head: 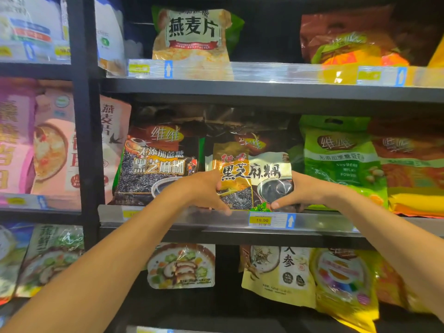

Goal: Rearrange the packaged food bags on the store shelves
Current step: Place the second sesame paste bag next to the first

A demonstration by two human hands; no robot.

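- Left hand [203,188]: fingers curled round left edge of glossy black-and-gold plastic sesame bag [254,174].
- Right hand [298,192]: fingers gripping right edge.
- Bag upright on dark metal shelf [312,233].

Upright post [84,116]: black metal, vertical, dividing the left bay from the main bay.
Price tag [262,220]: yellow, printed 19.90, on the front edge of the middle shelf [240,236].
Arrow marker [290,221]: blue, white upward arrow, just right of the price tag.
Upper rail [264,72]: clear plastic strip along the shelf above, carrying yellow tags with blurred print.
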